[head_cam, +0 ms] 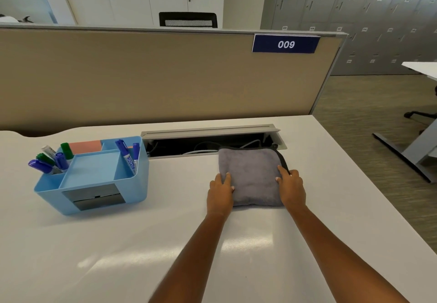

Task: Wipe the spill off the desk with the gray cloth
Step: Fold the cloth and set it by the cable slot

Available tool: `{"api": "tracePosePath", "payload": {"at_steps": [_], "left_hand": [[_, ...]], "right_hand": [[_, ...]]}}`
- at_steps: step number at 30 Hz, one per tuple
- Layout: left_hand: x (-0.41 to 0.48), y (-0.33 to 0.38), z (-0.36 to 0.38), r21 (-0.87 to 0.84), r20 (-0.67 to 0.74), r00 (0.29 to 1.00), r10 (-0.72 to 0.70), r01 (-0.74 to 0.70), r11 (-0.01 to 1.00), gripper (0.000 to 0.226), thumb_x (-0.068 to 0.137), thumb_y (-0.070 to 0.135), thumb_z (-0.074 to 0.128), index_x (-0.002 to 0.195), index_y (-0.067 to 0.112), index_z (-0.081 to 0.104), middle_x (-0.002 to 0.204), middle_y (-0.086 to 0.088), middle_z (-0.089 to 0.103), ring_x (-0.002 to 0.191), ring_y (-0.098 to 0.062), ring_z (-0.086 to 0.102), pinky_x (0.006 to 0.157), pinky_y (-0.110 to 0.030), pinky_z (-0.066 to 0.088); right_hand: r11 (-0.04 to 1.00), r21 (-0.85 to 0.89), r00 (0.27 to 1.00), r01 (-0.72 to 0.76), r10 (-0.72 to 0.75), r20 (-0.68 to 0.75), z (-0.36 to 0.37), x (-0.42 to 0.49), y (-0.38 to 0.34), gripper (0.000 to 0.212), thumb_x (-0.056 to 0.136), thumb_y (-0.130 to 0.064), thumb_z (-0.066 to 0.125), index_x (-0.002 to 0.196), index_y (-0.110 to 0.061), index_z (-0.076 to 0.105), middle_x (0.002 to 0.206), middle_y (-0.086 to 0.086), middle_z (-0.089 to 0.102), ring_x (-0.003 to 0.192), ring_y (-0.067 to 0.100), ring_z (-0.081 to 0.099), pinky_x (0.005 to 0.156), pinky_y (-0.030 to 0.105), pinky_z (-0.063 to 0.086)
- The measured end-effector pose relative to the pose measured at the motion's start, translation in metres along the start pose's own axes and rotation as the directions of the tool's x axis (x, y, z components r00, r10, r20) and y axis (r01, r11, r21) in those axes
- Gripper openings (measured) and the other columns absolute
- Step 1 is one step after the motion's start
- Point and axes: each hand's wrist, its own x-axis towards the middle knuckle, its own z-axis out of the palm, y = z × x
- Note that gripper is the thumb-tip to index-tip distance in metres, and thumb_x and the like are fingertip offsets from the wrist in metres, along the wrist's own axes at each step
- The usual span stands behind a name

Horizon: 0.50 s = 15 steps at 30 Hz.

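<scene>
A folded gray cloth [251, 175] with a dark edge lies flat on the white desk [118, 243], just in front of the cable slot. My left hand [220, 191] rests on the cloth's near left edge, fingers curled over it. My right hand [292, 188] lies on its near right edge, with fingers spread over the dark trim. Both hands touch the cloth. No spill is visible on the desk surface; only light reflections show near the front.
A blue organizer [92, 179] with several markers and a pink pad stands at the left. An open cable tray [208, 141] runs along the back. A beige partition [153, 77] rises behind. The desk's right edge drops to the floor.
</scene>
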Motion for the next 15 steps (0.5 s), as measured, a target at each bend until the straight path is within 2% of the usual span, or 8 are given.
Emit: {"api": "tracePosePath", "payload": {"at_steps": [2, 7, 9, 11, 13, 15], "left_hand": [[0.000, 0.002, -0.001, -0.140, -0.003, 1.000, -0.017, 0.016, 0.990, 0.044, 0.098, 0.014, 0.033, 0.141, 0.009, 0.027, 0.146, -0.016, 0.033, 0.130, -0.029, 0.037, 0.109, -0.035, 0.034], [0.003, 0.008, 0.000, -0.097, 0.071, 0.995, 0.069, -0.062, 0.993, 0.050, 0.096, 0.008, 0.035, 0.144, 0.011, 0.022, 0.153, -0.013, 0.023, 0.138, -0.030, 0.028, 0.114, -0.036, 0.028], [0.002, 0.010, -0.002, -0.008, 0.110, 0.991, 0.078, -0.077, 0.997, 0.051, 0.097, 0.012, 0.035, 0.146, 0.013, 0.019, 0.155, -0.013, 0.017, 0.139, -0.031, 0.024, 0.113, -0.037, 0.027], [0.001, 0.009, -0.004, 0.123, 0.125, 0.988, 0.088, -0.103, 0.987, 0.051, 0.098, 0.021, 0.033, 0.146, 0.015, 0.017, 0.157, -0.013, 0.012, 0.137, -0.033, 0.026, 0.111, -0.038, 0.030], [-0.003, 0.005, -0.005, 0.250, 0.122, 0.986, 0.116, -0.144, 0.957, 0.052, 0.099, 0.031, 0.028, 0.147, 0.017, 0.014, 0.158, -0.013, 0.008, 0.134, -0.033, 0.029, 0.109, -0.038, 0.032], [-0.009, 0.000, -0.006, 0.320, 0.126, 0.979, 0.157, -0.190, 0.928, 0.057, 0.096, 0.045, 0.012, 0.147, 0.018, 0.012, 0.158, -0.011, 0.006, 0.135, -0.032, 0.028, 0.109, -0.038, 0.031]], "right_hand": [[0.995, 0.101, 0.999, -0.021, 0.024, -0.029, 0.000, 0.001, 0.001, 0.037, 0.097, -0.014, 0.042, 0.134, -0.009, 0.043, 0.124, 0.020, 0.048, 0.110, 0.035, 0.051, 0.090, 0.039, 0.043], [0.992, 0.128, 0.993, -0.013, 0.027, -0.111, -0.009, 0.005, 0.007, 0.033, 0.096, -0.014, 0.043, 0.127, -0.007, 0.049, 0.114, 0.015, 0.052, 0.110, 0.035, 0.052, 0.081, 0.033, 0.039], [0.997, -0.080, 0.996, 0.011, -0.018, -0.086, -0.011, 0.005, 0.009, 0.036, 0.095, -0.015, 0.046, 0.131, -0.011, 0.047, 0.126, 0.016, 0.049, 0.114, 0.035, 0.048, 0.086, 0.039, 0.043], [0.965, -0.261, 0.998, 0.007, -0.024, -0.061, -0.013, 0.000, 0.009, 0.040, 0.096, -0.025, 0.045, 0.136, -0.019, 0.042, 0.136, 0.015, 0.041, 0.121, 0.031, 0.042, 0.094, 0.044, 0.042], [0.947, -0.319, 0.998, 0.027, -0.043, -0.044, -0.011, -0.005, 0.008, 0.042, 0.097, -0.032, 0.040, 0.137, -0.021, 0.039, 0.143, 0.014, 0.035, 0.130, 0.029, 0.035, 0.100, 0.047, 0.037], [0.954, -0.284, 0.994, 0.091, -0.104, -0.030, -0.006, -0.012, 0.004, 0.042, 0.097, -0.033, 0.040, 0.135, -0.015, 0.043, 0.144, 0.018, 0.035, 0.133, 0.031, 0.033, 0.103, 0.052, 0.033]]}}
